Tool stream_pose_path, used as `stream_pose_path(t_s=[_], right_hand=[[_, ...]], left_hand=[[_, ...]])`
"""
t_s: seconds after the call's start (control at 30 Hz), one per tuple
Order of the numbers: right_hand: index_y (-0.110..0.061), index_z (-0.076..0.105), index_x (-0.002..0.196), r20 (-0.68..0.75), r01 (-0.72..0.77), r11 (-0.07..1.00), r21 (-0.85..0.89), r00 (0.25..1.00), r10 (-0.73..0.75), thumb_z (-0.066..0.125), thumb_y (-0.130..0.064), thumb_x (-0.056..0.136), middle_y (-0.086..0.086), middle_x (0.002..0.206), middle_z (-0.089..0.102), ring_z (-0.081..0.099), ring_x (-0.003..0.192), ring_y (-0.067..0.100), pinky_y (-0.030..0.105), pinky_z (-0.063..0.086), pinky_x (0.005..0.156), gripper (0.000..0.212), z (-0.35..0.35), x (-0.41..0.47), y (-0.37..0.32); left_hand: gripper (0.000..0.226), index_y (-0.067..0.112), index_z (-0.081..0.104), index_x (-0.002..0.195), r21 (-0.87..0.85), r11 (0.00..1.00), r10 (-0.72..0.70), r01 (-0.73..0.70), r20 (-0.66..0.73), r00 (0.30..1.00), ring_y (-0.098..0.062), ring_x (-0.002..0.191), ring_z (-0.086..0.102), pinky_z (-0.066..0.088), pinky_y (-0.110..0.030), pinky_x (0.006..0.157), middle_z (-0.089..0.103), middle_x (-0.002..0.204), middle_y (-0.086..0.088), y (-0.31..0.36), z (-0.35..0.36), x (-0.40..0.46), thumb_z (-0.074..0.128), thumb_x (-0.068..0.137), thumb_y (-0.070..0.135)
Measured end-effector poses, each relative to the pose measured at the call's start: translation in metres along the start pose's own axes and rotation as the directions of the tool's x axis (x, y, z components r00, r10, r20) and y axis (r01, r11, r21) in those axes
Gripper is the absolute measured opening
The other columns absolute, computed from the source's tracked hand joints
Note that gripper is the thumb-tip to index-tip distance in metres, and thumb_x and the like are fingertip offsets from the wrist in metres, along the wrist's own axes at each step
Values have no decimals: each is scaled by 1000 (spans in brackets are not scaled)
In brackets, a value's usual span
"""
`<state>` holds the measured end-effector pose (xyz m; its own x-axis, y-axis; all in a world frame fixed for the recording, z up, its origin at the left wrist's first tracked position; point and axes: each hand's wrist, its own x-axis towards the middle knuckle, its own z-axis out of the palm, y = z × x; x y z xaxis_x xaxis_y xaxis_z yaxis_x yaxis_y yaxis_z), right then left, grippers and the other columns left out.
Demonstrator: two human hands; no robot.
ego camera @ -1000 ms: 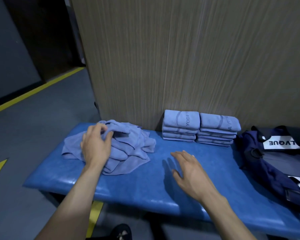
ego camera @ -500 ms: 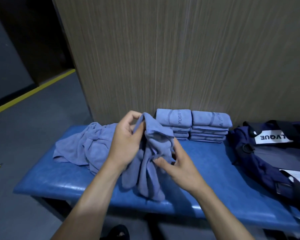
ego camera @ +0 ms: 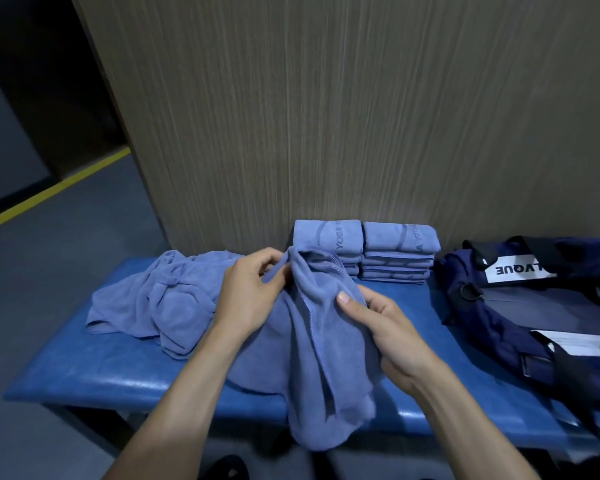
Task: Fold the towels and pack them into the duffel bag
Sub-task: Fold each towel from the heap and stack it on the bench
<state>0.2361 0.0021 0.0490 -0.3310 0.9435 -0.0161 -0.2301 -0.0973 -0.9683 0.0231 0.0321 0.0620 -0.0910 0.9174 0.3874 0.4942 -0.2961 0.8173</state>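
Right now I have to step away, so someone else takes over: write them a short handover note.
Left hand and right hand both grip one unfolded towel, held above the bench.
Loose towel pile lies at the bench's left; two folded stacks stand against the wall; duffel bag at the right.
Done: the two stacks folded.
Left: fold the held towel and the pile, pack everything.

Left hand (ego camera: 248,296) and right hand (ego camera: 385,323) grip a hanging towel (ego camera: 323,368); duffel bag (ego camera: 520,306) lies right of the right hand.
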Motion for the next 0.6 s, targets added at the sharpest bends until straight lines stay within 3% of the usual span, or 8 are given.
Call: stream_pose_path(t_s=[0.07,0.13,0.2,0.27,0.37,0.43,0.53,0.6], right_hand=[[-5,69,120,-29,28,999,25,999,-28,63,-21,97,20,121,70,66,111,31,44,51,99,29,-2,-1,1],[-4,67,121,-76,60,997,56,996,-56,63,-18,97,17,119,72,67,105,26,36,54,93,28,-2,-1,-1],[-2,64,120,-117,84,995,58,990,-77,63,-15,97,18,115,72,67,101,22,31,55,87,27,-1,-1,-3],[-1,63,119,-132,95,995,27,987,-91,65,-14,96,21,117,71,68,102,24,36,55,91,27,0,-1,-4],[-3,62,121,-97,73,997,6,993,-72,66,-13,95,19,118,71,67,114,32,46,52,102,29,3,-2,-3],[-4,61,126,-53,48,998,45,998,-45,66,-14,95,18,122,70,65,119,35,47,50,105,33,3,-2,-3],[8,56,127,9,-39,987,154,999,38,61,-20,98,24,129,65,62,118,34,48,47,108,41,-4,-3,-8],[8,62,120,56,-93,989,113,995,87,61,-22,98,23,120,68,65,106,30,41,55,94,37,-15,-3,-11]], left_hand=[[20,27,66,95,149,988,48,-43,-31,998,-6,78,58,46,-25,70,66,88,10,0,7,-3,68,83,10],[19,26,62,90,179,983,38,-29,-47,998,-7,69,53,42,-21,66,61,82,10,1,12,-4,70,83,10],[12,21,64,85,-79,991,-106,110,52,993,-12,63,55,46,-25,62,63,74,5,7,16,-5,63,96,16],[31,15,68,87,-340,888,-239,308,231,943,-17,67,61,51,-28,60,68,75,-2,21,19,-10,47,106,26],[34,11,71,99,-412,843,-181,346,388,904,-14,85,69,57,-29,75,75,91,-3,31,23,-17,45,107,32],[20,5,66,105,-420,871,-92,254,368,925,-17,97,69,57,-32,86,75,103,-8,28,28,-19,52,105,19],[13,7,63,104,-499,810,-179,308,290,940,-17,93,67,55,-26,75,73,99,-8,26,27,-14,52,104,14],[12,11,63,104,-595,717,-235,362,283,930,-20,96,62,51,-32,79,69,99,-9,29,23,-11,52,104,15]])
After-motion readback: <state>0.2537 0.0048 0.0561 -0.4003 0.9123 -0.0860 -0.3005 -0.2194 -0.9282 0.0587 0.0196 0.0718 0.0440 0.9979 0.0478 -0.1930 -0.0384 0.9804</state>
